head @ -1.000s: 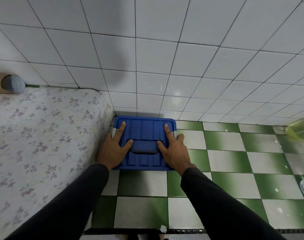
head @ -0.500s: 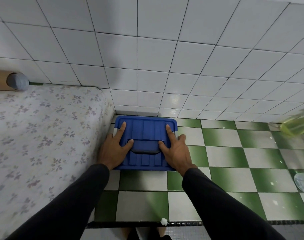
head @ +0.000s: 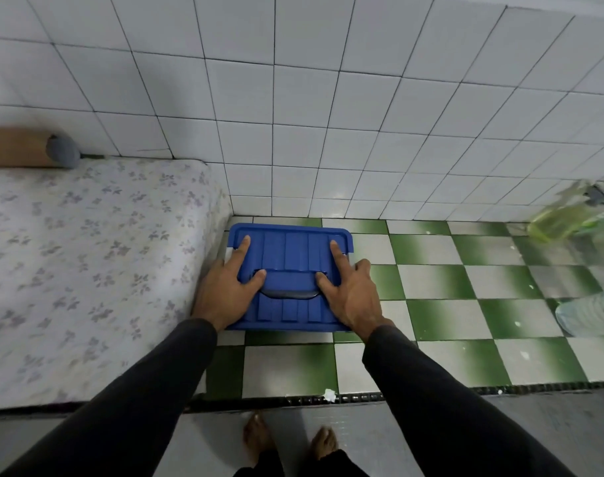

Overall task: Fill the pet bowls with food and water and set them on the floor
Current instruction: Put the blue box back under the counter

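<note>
A blue plastic box (head: 295,249) with a ribbed lid and a dark carry handle (head: 288,287) stands on the green and white checkered floor, in the corner between the tiled wall and a mattress. My left hand (head: 225,290) lies on the lid's left side, index finger stretched out on top, thumb at the handle, the other fingers curled over the edge. My right hand (head: 352,294) mirrors it on the right side. No pet bowl is in view.
A flower-patterned mattress (head: 87,263) fills the left, touching the box. A bottle of yellow-green liquid (head: 562,218) stands by the wall at the far right, with a clear plastic container (head: 593,315) below it. A black floor strip (head: 431,394) runs in front of my bare feet (head: 259,438).
Both hands stay in the same place on the blue box. The view has pulled back and tilted down, so the black floor strip and my feet now show.
</note>
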